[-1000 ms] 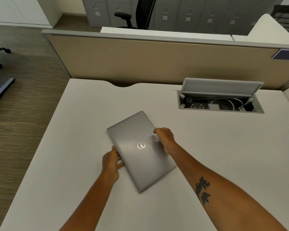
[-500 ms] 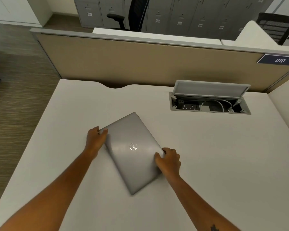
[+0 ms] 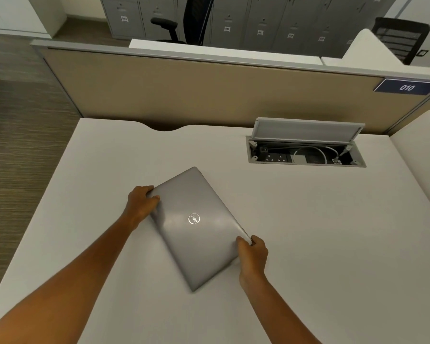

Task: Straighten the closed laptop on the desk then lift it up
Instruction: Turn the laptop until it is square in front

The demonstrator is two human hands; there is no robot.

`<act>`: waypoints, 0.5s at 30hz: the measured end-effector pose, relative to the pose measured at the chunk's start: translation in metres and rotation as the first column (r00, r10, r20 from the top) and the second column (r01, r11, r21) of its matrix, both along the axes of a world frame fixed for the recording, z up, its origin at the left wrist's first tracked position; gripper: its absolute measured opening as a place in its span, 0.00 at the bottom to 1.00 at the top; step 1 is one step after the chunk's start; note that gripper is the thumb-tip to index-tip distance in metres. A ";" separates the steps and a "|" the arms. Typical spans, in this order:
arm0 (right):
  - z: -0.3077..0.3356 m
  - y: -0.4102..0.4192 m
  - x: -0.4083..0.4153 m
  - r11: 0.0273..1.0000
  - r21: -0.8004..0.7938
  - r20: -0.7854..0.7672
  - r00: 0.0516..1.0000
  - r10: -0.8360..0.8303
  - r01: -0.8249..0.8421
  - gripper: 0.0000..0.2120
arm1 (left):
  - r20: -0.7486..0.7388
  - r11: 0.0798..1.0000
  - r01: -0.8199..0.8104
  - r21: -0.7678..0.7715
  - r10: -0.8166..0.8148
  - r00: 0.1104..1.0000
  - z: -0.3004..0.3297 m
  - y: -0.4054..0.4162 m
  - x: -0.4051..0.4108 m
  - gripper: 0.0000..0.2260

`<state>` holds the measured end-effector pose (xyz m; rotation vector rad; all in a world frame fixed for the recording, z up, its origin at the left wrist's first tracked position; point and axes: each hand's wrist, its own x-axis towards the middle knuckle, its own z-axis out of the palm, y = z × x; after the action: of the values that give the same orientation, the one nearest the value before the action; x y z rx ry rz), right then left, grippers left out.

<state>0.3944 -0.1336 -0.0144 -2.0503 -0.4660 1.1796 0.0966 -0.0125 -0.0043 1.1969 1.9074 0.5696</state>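
Note:
A closed silver laptop [image 3: 196,227] with a round logo lies flat on the white desk [image 3: 320,232], turned at a slant to the desk's edges. My left hand [image 3: 140,203] grips its far-left corner, thumb on the lid and fingers curled over the edge. My right hand [image 3: 252,254] holds the near-right corner, fingertips on the lid. Both forearms reach in from the bottom of the view.
An open cable box [image 3: 305,155] with its lid raised, sockets and a white cord sits at the back right of the desk. A beige partition [image 3: 209,93] runs behind the desk. The desk's left edge drops to the carpet floor [image 3: 18,150].
My left hand went from the laptop's near-left edge to its far-left corner, and my right hand from the far-right edge to the near-right corner. The laptop stays slanted on the desk.

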 end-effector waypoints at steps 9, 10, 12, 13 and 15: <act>0.005 0.020 0.019 0.985 0.060 -0.161 0.975 -0.151 0.162 0.22 | 0.102 0.998 -0.069 -0.002 0.069 0.992 0.008 -0.022 0.003 0.10; 0.005 0.024 0.021 0.983 0.062 -0.162 0.974 -0.160 0.172 0.22 | 0.114 0.997 -0.078 -0.002 0.077 0.990 0.009 -0.025 0.004 0.10; 0.007 0.032 0.025 0.983 0.063 -0.166 0.973 -0.162 0.174 0.21 | 0.138 0.996 -0.094 -0.005 0.094 0.986 0.011 -0.033 0.004 0.09; 0.008 0.036 0.027 0.983 0.063 -0.165 0.973 -0.159 0.172 0.19 | 0.153 0.995 -0.103 -0.006 0.103 0.983 0.012 -0.037 0.005 0.09; 0.009 0.043 0.031 0.982 0.083 -0.145 0.977 -0.156 0.169 0.13 | 0.171 0.993 -0.119 -0.011 0.119 0.978 0.012 -0.046 0.007 0.11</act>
<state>0.4256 -0.0907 -0.0059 -1.8732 -0.2767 1.1682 0.1033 -0.0582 0.0076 1.0043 1.8402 0.7121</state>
